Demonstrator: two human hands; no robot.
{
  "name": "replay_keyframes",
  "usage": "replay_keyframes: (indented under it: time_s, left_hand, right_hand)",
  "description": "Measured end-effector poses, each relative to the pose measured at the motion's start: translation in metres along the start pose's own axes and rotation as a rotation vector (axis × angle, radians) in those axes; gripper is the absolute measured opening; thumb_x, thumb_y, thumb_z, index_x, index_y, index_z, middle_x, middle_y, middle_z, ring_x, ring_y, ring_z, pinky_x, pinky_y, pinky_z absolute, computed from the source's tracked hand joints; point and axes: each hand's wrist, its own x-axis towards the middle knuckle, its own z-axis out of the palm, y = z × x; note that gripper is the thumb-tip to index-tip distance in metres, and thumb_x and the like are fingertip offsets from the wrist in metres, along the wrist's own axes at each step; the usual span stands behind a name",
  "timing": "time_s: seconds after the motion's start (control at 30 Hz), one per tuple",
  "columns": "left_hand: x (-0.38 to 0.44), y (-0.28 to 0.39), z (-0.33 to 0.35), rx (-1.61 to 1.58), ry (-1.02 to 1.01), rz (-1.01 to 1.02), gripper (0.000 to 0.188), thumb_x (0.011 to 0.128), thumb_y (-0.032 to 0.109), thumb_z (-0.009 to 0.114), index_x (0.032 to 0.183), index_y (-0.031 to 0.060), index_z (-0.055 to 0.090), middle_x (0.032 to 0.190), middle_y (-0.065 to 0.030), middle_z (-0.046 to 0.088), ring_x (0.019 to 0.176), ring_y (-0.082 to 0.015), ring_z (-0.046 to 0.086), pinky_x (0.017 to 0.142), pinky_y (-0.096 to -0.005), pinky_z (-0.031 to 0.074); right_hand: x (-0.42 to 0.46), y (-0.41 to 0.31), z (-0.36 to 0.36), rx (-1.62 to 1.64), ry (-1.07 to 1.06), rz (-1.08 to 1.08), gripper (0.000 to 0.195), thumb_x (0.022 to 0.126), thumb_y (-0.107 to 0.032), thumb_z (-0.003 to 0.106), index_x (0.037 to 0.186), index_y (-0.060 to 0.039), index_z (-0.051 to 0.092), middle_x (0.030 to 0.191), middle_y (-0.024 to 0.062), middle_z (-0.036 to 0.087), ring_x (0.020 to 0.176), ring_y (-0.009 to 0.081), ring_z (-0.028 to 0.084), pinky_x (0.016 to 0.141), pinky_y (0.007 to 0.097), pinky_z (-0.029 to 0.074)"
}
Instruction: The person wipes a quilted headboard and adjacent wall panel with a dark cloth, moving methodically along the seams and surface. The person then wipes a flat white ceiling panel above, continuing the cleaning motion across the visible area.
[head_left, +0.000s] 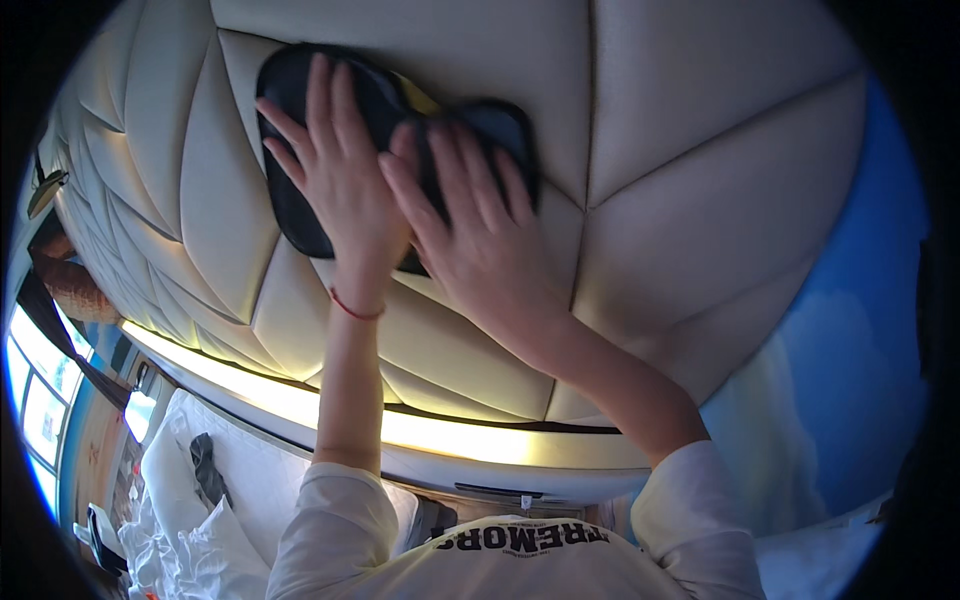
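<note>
A dark, flat item with rounded lobes lies against a cream padded panel; blur and my hands leave its exact kind unclear. Between the lobes shows a yellow patch. My left hand rests flat over the left lobe, fingers spread, a red cord around the wrist. Across the smaller right lobe lie the fingers of my right hand, its palm below the lobe. That hand is blurred, and whether it grips the item is not visible. The two hands overlap or touch near the thumbs.
Along the panel's lower edge runs a lit strip. At the lower left, a bed with rumpled white bedding carries a dark cloth. A window is at far left. On the right stands a blue wall with painted clouds.
</note>
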Motion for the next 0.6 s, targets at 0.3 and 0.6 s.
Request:
replay_keyframes:
  time_s: [0.3,0.6]
  left_hand:
    - [-0.084,0.100,-0.012,-0.156,-0.290,0.155,0.058,0.094,0.036,0.047,0.147,0.0149,0.051,0.160,-0.0074,0.036,0.150,-0.0503,0.014,0.118,-0.0656,0.001]
    - [-0.034,0.012,-0.009,-0.218,-0.124,0.177,0.057,0.090,0.056,0.058,0.142,0.0327,0.057,0.157,-0.0056,0.041,0.148,-0.0488,0.022,0.115,-0.0701,0.011]
  right_hand:
    - [-0.119,0.005,-0.041,0.099,-0.132,0.192,0.069,0.083,-0.016,0.065,0.149,-0.0043,0.044,0.116,0.0272,0.051,0.101,0.0431,0.054,0.089,0.0474,0.047]
    - [-0.057,0.013,-0.020,0.160,0.052,0.212,0.056,0.089,-0.020,0.067,0.143,-0.0117,0.052,0.148,0.0233,0.040,0.134,0.0413,0.043,0.103,0.0535,0.038]
